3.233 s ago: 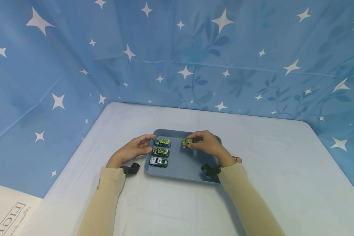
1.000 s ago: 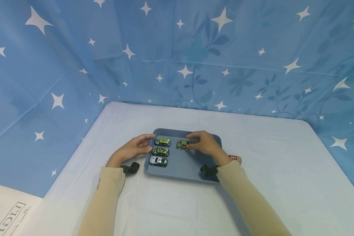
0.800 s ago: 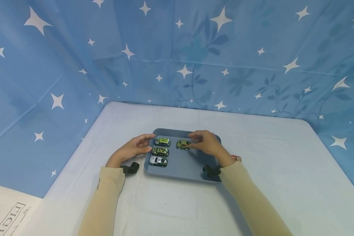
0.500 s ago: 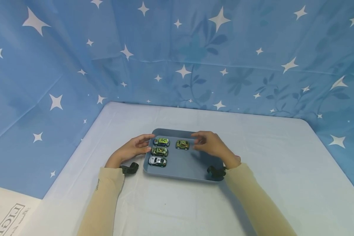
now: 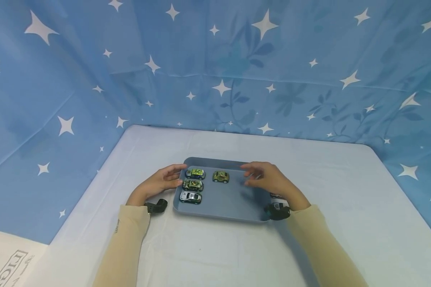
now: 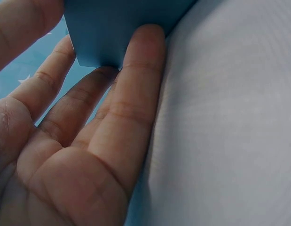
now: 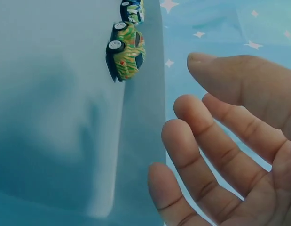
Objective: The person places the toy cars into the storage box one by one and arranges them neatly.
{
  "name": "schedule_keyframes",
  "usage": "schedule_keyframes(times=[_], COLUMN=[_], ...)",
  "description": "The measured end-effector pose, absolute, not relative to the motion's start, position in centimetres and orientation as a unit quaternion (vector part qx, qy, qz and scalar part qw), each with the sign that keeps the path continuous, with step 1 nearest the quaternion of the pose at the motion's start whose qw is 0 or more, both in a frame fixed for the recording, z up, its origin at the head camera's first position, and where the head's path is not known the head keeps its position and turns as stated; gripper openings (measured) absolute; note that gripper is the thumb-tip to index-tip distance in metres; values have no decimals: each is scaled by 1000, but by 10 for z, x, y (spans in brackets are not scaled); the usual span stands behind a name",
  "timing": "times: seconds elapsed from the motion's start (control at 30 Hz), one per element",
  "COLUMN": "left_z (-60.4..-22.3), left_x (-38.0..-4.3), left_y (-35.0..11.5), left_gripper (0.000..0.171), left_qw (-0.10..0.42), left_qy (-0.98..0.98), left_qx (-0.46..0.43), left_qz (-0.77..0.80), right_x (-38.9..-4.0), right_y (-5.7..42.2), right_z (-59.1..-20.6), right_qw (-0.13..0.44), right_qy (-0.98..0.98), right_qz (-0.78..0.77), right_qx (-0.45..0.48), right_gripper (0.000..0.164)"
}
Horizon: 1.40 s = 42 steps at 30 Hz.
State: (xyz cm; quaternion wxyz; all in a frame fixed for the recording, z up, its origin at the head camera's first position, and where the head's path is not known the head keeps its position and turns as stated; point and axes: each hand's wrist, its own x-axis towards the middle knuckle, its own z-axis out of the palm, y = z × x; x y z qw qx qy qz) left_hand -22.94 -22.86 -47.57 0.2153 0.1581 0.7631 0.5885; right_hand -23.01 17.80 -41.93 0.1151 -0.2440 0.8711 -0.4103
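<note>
A grey-blue tray (image 5: pixel 230 201) lies on the table. My left hand (image 5: pixel 161 183) is at its left side; in the left wrist view its extended fingers (image 6: pixel 140 80) touch the outer wall. Inside the tray a green-yellow patterned toy car (image 5: pixel 220 177) stands near the back middle. Three more toy cars line the left side: a yellow-blue one (image 5: pixel 195 173), a camouflage one (image 5: pixel 192 185) and a white one (image 5: pixel 190 197). My right hand (image 5: pixel 271 179) is over the tray's right side, fingers loosely bent and apart, holding nothing. The right wrist view shows the patterned car (image 7: pixel 126 54) away from the fingertips.
Beyond the tray's right edge, a white toy car (image 5: pixel 278 206) and another toy car (image 5: pixel 275 195) are partly hidden by my right wrist. A white cloth covers the table (image 5: pixel 208 251). A blue curtain (image 5: pixel 201 52) with stars rises behind it.
My right hand has slid the patterned car left, let it go and drawn back to the right. My left hand has stayed at the tray's left edge.
</note>
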Motion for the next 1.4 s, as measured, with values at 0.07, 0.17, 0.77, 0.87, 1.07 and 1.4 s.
schedule_keyframes(times=[0.07,0.17,0.77,0.87,1.07,1.4], left_z=[-476,-476,-480,-480,-481,-479], left_x=[-229,-229,-229,-230,-230,-230], left_y=[-229,-229,-230,-230,-230,-229], left_gripper=[68,69,71,71,72,71], left_qw=[214,212,210,208,209,212], left_qy=[765,768,767,770,772,771], left_qx=[160,164,168,170,174,165], left_qz=[586,582,582,579,575,578], right_x=[-228,-226,-205,-201,-195,-191], right_y=[183,190,223,230,241,254], right_z=[-419,-419,-415,-415,-417,-421], right_qw=[110,92,41,31,20,31], right_qy=[870,871,880,883,890,891], right_qz=[-414,-415,-404,-400,-399,-404], right_qx=[-244,-249,-247,-242,-221,-203], right_gripper=[50,48,46,46,45,45])
